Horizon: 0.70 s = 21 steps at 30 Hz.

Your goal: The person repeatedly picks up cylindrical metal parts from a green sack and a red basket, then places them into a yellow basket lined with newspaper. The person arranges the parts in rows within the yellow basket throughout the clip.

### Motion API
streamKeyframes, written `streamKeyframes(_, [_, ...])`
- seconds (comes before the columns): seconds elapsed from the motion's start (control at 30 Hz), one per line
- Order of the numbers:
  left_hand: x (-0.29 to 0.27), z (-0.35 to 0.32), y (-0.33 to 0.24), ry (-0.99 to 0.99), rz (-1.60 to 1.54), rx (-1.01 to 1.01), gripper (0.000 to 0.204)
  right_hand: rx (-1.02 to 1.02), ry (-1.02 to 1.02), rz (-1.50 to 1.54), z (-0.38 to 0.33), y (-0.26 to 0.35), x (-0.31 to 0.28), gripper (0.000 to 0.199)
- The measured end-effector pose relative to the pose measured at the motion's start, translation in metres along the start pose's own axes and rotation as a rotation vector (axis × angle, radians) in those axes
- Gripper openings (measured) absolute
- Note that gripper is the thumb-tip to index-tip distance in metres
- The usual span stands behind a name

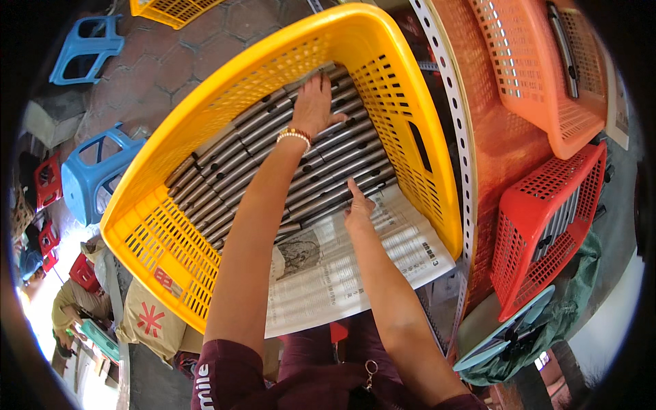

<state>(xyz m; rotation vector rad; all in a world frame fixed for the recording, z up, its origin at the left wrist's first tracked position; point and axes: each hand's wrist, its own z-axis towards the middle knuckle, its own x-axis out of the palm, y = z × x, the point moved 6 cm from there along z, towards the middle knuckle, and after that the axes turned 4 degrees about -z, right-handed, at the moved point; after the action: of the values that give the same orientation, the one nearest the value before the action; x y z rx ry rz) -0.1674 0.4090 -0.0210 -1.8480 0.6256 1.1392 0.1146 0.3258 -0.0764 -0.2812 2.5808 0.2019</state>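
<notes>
A large yellow plastic basket (417, 75) stands before me, tilted in the view. Inside it lie many steel rods (342, 160) side by side in rows, with dark round spots along them. My left hand (314, 106), a beaded bracelet at its wrist, rests flat over the rods at the far end, fingers stretched out. Close to the nearest rods is my right hand (359, 206), one digit extended toward them and its other fingers mostly hidden. A sheet of newspaper (328, 294) lines the basket's near side under my forearms and hangs over its edge.
Right of the basket runs a perforated metal strip (454, 116) along an orange surface. An orange basket (526, 96) and a red basket (519, 225), both with rods, stand there. Blue stools (96, 174) are on the left; a person (75, 301) sits beyond a printed sack (154, 321).
</notes>
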Motion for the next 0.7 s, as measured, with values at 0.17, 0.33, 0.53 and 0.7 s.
streamKeyframes(0.17, [-0.002, 0.028, 0.005, 0.159, -0.019, -0.117, 0.092, -0.035, -0.007, 0.041, -0.032, 0.013, 0.004, 0.098])
streamKeyframes(0.33, [0.005, 0.028, 0.009, 0.256, -0.237, -0.135, 0.087, -0.149, 0.019, 0.226, -0.028, 0.02, 0.013, 0.094])
streamKeyframes(0.53, [0.026, 0.012, 0.01, 0.428, -0.323, -0.078, 0.096, -0.168, 0.14, 0.371, -0.027, 0.025, 0.007, 0.066])
streamKeyframes(0.7, [0.028, 0.001, 0.007, 0.537, -0.333, -0.092, 0.1, -0.154, 0.282, 0.435, -0.015, 0.021, 0.006, 0.04])
